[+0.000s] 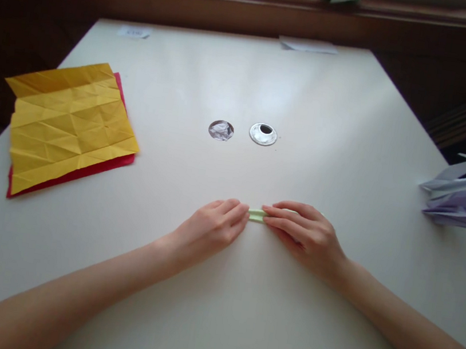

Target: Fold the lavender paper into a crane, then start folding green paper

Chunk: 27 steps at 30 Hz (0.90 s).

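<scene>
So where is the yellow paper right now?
The yellow paper lies on the left side of the table, on top of a red sheet, well away from both hands.

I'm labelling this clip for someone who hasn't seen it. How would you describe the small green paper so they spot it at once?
On the white table, look at the near middle, where the left hand and right hand meet. The green paper is the tiny folded strip pinched between their fingertips, far smaller than the yellow sheet at left.
</scene>
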{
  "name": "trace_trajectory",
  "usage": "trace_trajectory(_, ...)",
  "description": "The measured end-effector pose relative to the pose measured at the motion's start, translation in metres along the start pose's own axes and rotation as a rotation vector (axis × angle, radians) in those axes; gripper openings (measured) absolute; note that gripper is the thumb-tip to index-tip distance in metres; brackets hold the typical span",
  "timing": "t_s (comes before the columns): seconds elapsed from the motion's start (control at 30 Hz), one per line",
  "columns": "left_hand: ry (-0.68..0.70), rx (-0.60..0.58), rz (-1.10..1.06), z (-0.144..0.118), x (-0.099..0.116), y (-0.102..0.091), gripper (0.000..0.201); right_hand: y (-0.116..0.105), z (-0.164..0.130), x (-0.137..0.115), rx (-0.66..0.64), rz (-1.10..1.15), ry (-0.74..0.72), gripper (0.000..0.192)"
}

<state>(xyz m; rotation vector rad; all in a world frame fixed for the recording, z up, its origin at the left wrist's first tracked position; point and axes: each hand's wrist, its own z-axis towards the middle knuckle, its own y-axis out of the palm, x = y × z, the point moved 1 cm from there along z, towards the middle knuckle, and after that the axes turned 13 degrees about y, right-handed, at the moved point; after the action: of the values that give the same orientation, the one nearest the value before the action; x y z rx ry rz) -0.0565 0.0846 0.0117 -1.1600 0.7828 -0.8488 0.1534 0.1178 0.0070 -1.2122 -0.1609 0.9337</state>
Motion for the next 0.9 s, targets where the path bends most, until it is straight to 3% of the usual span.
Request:
trace_trajectory(0.13,0.057,-0.019,0.113,0.004,0.008,0.001,0.022,0.0,-0.006,-0.008,0.016,-0.126,0.0,0.018)
trace_trajectory(0.3,0.034,-0.015,0.076,0.007,0.008,0.003,0.021,0.004,-0.008,-0.029,-0.025,-0.207,0.046,0.021)
trace_trajectory(0.53,0.017,-0.012,-0.021,0.008,0.006,0.001,0.024,0.013,-0.02,-0.04,-0.3,-0.237,0.012,0.078)
trace_trajectory(0.67,0.017,-0.005,-0.009,0.008,0.007,0.0,0.025,0.012,-0.026,-0.037,-0.361,-0.23,0.056,0.082)
trace_trajectory(0.9,0.02,0.022,0.044,0.009,0.007,-0.001,0.022,0.009,-0.034,-0.035,-0.339,-0.25,0.147,0.083)
